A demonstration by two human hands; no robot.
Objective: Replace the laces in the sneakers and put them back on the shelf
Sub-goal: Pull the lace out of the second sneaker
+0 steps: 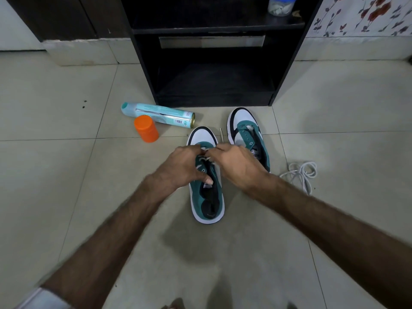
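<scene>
Lace (206, 157) between both hands' fingers (208, 180)

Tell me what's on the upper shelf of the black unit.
At the right end of the upper shelf stands a clear jar with a blue top, holding pale bits I cannot identify. The frame crops its top. The rest of the shelf is too dark to make out.

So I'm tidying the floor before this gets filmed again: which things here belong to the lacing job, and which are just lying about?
Part of the job:
- near sneaker, both hands on its lace: left hand, right hand
- far sneaker
- loose white lace
- black shelf

Lying about:
- spray can
- orange cap
- jar on the upper shelf
</scene>
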